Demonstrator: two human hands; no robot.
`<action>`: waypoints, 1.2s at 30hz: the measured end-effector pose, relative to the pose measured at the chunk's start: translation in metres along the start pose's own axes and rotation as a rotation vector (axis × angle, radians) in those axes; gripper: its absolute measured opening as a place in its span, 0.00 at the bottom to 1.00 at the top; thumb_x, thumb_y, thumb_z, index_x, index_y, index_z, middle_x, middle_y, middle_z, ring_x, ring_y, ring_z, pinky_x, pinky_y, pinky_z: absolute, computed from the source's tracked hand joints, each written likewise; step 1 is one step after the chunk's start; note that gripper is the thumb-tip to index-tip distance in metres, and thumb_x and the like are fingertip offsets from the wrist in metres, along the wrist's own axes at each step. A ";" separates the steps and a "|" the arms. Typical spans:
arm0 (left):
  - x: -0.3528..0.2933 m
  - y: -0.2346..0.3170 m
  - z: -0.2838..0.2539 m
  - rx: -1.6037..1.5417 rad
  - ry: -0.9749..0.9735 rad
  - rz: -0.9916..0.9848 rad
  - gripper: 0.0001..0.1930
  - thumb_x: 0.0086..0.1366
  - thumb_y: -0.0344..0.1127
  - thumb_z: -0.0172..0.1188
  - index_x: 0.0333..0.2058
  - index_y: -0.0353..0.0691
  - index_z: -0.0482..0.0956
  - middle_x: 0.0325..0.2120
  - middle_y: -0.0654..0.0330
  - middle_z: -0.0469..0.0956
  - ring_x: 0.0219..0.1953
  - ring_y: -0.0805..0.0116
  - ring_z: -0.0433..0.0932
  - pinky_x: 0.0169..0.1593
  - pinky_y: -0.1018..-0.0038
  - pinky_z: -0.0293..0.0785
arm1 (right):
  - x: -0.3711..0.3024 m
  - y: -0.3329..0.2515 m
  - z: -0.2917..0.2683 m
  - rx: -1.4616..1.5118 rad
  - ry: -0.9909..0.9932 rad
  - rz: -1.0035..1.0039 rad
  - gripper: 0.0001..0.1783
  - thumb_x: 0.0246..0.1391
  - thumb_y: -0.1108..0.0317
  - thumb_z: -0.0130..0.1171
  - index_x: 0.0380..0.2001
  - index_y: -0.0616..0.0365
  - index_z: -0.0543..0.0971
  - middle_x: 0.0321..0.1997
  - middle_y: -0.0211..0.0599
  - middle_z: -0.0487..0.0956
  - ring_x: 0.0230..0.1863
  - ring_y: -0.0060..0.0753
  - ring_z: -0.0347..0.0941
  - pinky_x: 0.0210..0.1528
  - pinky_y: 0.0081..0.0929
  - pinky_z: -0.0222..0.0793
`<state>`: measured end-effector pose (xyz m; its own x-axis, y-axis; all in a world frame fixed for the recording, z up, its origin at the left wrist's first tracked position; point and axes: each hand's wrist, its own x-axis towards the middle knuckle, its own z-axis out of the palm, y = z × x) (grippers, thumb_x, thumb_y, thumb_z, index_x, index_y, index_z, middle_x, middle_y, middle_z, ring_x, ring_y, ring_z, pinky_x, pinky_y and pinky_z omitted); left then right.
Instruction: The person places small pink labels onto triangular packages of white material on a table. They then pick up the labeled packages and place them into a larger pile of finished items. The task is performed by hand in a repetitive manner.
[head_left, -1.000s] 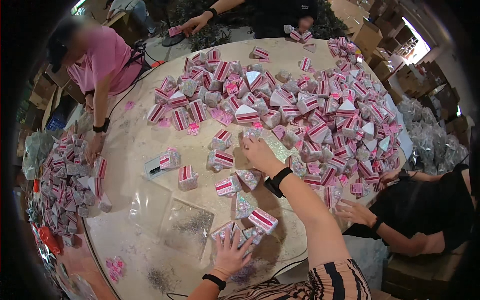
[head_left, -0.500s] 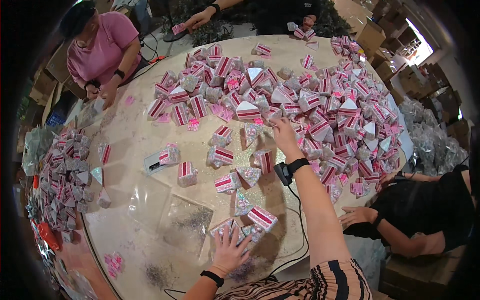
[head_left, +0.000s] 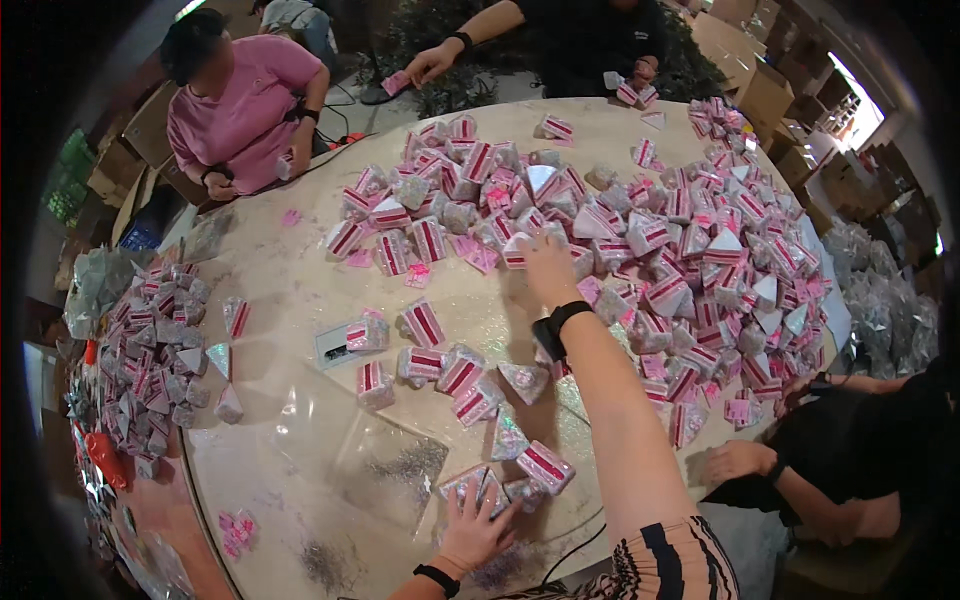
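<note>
My left hand (head_left: 476, 535) lies at the near edge of the table, fingers spread over a glittery, wrapped cake-slice piece (head_left: 470, 482); it rests on top without wrapping round it. My right arm stretches across to the near edge of the big pile, where my right hand (head_left: 548, 265) has its fingers bent over a white-topped cake slice (head_left: 514, 252). My palm hides part of that slice. Between the hands sit several loose slices with pink and dark red layers, among them a tilted slice (head_left: 546, 467) and a silvery triangular one (head_left: 509, 435).
A large pile of cake slices (head_left: 670, 240) covers the far right. Another heap (head_left: 150, 350) lies at the left. Clear plastic sheeting (head_left: 340, 430) and pink tags (head_left: 237, 532) lie on the table (head_left: 270, 330). Co-workers stand across and at the right; a cable (head_left: 575, 552) runs near my arm.
My right hand has moved left along the pile's near edge onto a slice. Several loose slices now stand closer together. My left hand stays on its slice. The view has shifted slightly.
</note>
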<state>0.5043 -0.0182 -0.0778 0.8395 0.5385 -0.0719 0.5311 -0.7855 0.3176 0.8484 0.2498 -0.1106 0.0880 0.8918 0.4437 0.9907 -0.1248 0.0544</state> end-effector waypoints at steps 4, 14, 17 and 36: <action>-0.003 0.000 0.004 0.021 0.004 -0.017 0.34 0.48 0.58 0.62 0.56 0.66 0.66 0.56 0.49 0.60 0.59 0.37 0.56 0.55 0.35 0.51 | 0.008 0.014 0.008 0.320 0.022 0.010 0.18 0.43 0.70 0.57 0.42 0.58 0.76 0.40 0.41 0.74 0.42 0.40 0.71 0.40 0.35 0.68; 0.001 0.001 0.001 -0.018 0.000 -0.011 0.32 0.53 0.55 0.58 0.58 0.63 0.64 0.56 0.48 0.61 0.60 0.38 0.54 0.56 0.36 0.49 | -0.033 0.043 -0.006 1.959 -0.197 0.900 0.10 0.56 0.71 0.53 0.40 0.61 0.78 0.34 0.29 0.78 0.30 0.19 0.72 0.33 0.18 0.69; 0.001 0.002 -0.001 -0.007 0.004 -0.011 0.32 0.52 0.55 0.58 0.57 0.63 0.65 0.56 0.48 0.61 0.60 0.38 0.54 0.56 0.36 0.48 | -0.039 0.036 -0.023 2.053 -0.235 0.949 0.09 0.56 0.69 0.53 0.39 0.60 0.77 0.33 0.27 0.77 0.30 0.21 0.72 0.32 0.20 0.68; 0.001 0.001 0.006 0.000 -0.010 -0.009 0.31 0.51 0.54 0.60 0.56 0.63 0.67 0.57 0.48 0.60 0.61 0.38 0.52 0.56 0.36 0.48 | -0.044 0.051 -0.013 0.244 -0.067 0.424 0.21 0.39 0.68 0.63 0.39 0.61 0.71 0.46 0.50 0.68 0.49 0.55 0.65 0.49 0.43 0.66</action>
<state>0.5059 -0.0204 -0.0832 0.8358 0.5425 -0.0843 0.5386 -0.7805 0.3173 0.8934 0.1984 -0.1158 0.4875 0.8115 0.3223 0.8608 -0.3849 -0.3329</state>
